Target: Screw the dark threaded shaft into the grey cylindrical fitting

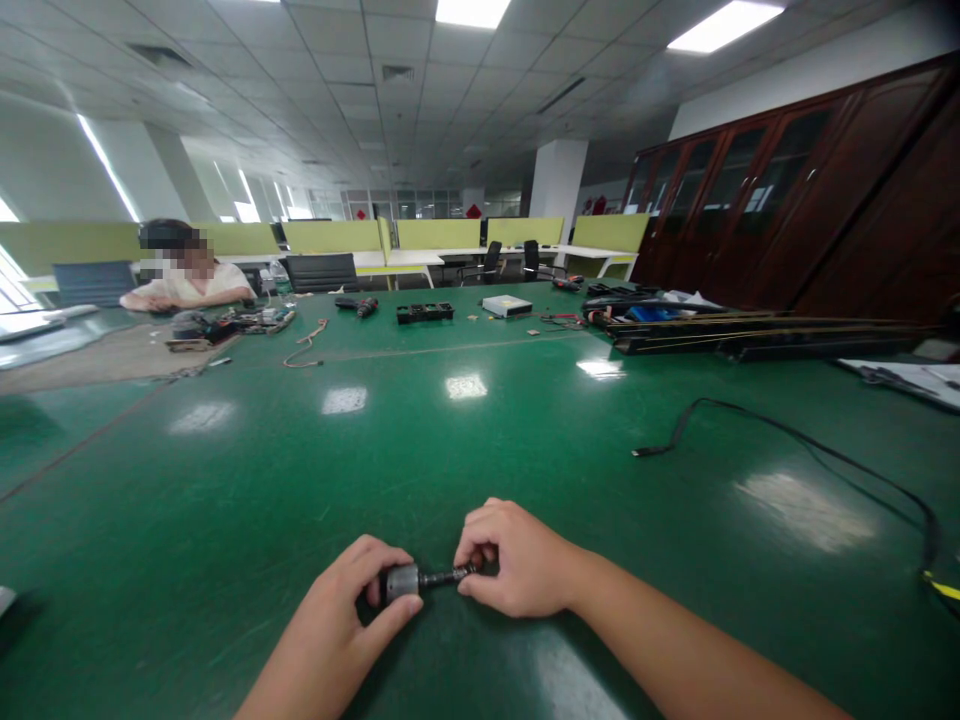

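Observation:
Low in the middle of the head view, a short grey metal cylinder (403,583), much like a small motor, lies sideways just over the green table. My left hand (360,600) is closed around it, thumb in front and fingers behind. From its right end a thin dark shaft (439,578) points toward my right hand (514,560). That hand pinches the shaft's far tip between thumb and forefinger. Its other fingers are curled in, and the very tip of the shaft is partly hidden by them.
A black cable (750,410) runs across the right side of the green table (375,460). Farther back are a power drill (358,306), a black frame (425,313), a silver box (507,306) and long black rails (750,335). At the far left sits another person (217,285).

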`<move>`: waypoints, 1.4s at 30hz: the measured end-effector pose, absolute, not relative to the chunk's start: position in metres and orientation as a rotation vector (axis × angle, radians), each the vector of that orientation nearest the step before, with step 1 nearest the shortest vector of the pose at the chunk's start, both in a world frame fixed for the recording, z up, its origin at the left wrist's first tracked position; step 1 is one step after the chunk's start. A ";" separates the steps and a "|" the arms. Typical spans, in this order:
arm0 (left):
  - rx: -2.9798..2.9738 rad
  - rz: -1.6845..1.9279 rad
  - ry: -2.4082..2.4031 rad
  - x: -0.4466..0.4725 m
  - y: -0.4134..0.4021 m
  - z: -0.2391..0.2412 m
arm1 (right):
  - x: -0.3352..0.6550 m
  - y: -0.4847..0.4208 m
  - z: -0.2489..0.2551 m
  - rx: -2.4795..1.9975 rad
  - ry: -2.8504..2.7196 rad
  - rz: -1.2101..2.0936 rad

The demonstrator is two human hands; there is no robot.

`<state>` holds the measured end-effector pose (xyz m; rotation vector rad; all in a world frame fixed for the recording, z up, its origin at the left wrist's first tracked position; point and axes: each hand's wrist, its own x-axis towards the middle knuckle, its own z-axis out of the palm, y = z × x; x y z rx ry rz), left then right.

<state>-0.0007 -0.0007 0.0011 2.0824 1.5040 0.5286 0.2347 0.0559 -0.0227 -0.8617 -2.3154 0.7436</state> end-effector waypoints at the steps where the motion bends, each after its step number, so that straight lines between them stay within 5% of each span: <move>1: 2.080 0.521 1.505 0.000 -0.001 0.001 | 0.233 0.054 -0.022 -0.862 -2.308 0.756; 10: 2.089 0.525 1.466 0.000 -0.002 0.000 | 0.225 0.043 -0.015 -0.879 -2.247 0.931; 42: 2.103 0.498 1.476 0.003 -0.001 0.004 | 0.221 0.043 -0.019 -0.810 -2.424 0.698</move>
